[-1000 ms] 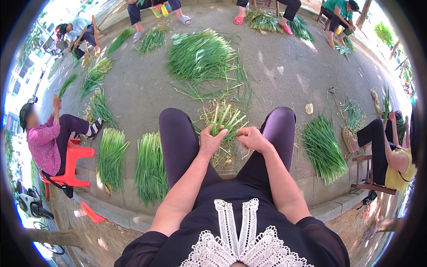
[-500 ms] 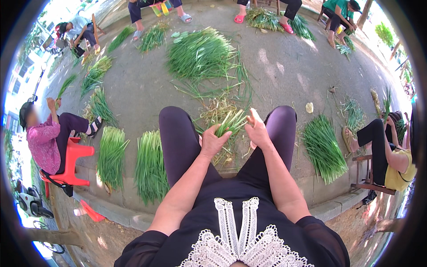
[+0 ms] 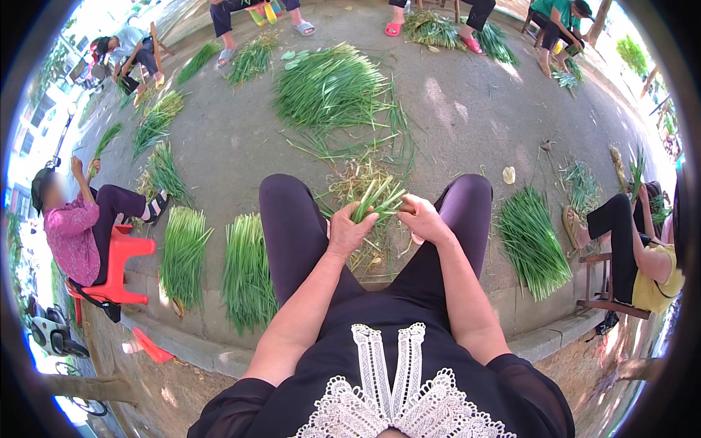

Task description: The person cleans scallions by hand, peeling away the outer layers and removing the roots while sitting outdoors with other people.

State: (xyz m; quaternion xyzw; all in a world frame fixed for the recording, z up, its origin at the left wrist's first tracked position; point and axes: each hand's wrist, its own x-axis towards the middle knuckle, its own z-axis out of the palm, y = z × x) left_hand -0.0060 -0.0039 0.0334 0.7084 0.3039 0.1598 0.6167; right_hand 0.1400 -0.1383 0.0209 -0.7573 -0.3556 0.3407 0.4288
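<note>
My left hand (image 3: 350,229) is closed around a small bunch of garlic chives (image 3: 377,198), held between my knees. The pale stalk ends fan out up and to the right, toward my other hand. At those ends, my right hand (image 3: 426,220) has its fingers curled into a pinch; whatever sits between the fingertips is too small to make out. Below the bunch, a litter of dry, straw-coloured trimmings (image 3: 349,179) lies on the ground. In front of it is a large heap of green chives (image 3: 328,91).
Neat chive piles lie left (image 3: 184,252), beside my left leg (image 3: 247,270), and right (image 3: 533,241). A person in pink (image 3: 73,226) sits on a red plastic stool (image 3: 120,266); another in yellow (image 3: 657,281) sits on a wooden chair (image 3: 610,292). More seated people line the far side.
My right hand's fingers have gone from stretched upward to curled in, pinching lower by the stalk ends. The left hand keeps its bunch nearly in place. The person in pink has shifted both hands slightly.
</note>
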